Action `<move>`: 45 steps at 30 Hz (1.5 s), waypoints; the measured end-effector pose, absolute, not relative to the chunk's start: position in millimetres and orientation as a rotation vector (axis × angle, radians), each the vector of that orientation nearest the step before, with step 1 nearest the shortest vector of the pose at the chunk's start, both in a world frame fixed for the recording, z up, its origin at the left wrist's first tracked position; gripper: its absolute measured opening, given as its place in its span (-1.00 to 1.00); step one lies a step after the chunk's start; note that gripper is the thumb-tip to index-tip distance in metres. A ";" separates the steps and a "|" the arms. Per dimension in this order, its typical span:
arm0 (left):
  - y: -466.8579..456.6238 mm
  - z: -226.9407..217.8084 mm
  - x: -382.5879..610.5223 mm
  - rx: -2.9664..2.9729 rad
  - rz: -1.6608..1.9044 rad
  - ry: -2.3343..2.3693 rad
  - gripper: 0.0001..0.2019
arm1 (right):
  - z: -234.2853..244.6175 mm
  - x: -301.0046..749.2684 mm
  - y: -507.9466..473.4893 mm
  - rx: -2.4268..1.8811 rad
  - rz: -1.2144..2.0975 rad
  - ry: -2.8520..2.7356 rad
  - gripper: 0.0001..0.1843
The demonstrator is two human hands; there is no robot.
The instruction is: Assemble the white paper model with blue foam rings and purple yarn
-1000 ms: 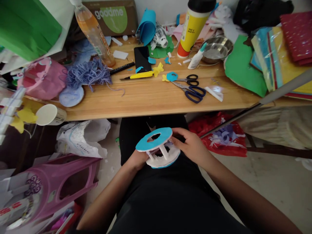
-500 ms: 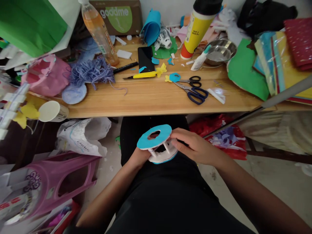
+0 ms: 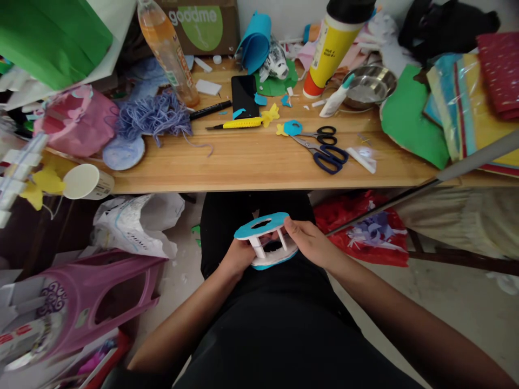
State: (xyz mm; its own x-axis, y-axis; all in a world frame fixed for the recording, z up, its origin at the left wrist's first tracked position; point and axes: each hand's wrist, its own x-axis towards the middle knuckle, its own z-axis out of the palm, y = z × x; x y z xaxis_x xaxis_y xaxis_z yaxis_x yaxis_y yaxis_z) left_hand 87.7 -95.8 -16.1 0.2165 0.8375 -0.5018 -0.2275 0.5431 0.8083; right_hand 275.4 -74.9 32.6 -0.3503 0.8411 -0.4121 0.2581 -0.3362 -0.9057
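Observation:
Over my lap I hold a small craft frame (image 3: 256, 231), made of two blue-faced rings joined by short white posts. Its upper ring has a hole in the middle, and the whole piece is tilted. My left hand (image 3: 240, 256) grips it from the left, with the fingertips hidden behind the posts. On the other side, my right hand (image 3: 308, 241) holds the edge, thumb at the upper ring and the other fingers mostly out of sight. Beyond, on the wooden table (image 3: 227, 173), lie two pairs of scissors (image 3: 324, 154) and a yellow craft knife (image 3: 239, 124).
A glue bottle (image 3: 335, 100), a metal bowl (image 3: 371, 86) and a yellow cup (image 3: 332, 51) stand toward the right. Purple yarn (image 3: 154, 119) and a drink bottle (image 3: 172, 59) are at left. A grey pole (image 3: 458, 162) slants across the right side. A pink stool (image 3: 81, 302) stands lower left.
The craft frame has tipped so its upper ring shows more edge-on and its posts show more. My right hand has shifted its hold, bringing the thumb to the upper ring.

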 end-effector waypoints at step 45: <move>-99.3 -9.2 87.3 0.584 0.872 1.096 -0.70 | 51.5 249.1 -104.5 -1.312 0.488 -2.421 -0.67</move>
State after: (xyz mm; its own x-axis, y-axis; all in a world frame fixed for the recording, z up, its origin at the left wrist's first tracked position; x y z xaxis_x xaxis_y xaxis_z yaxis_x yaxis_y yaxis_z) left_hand 87.3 -99.3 -9.2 0.1933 0.8370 -0.5119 -0.3109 0.5471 0.7772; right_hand 249.1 -104.5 51.5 -0.5141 0.8472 0.1339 0.7294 0.5140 -0.4515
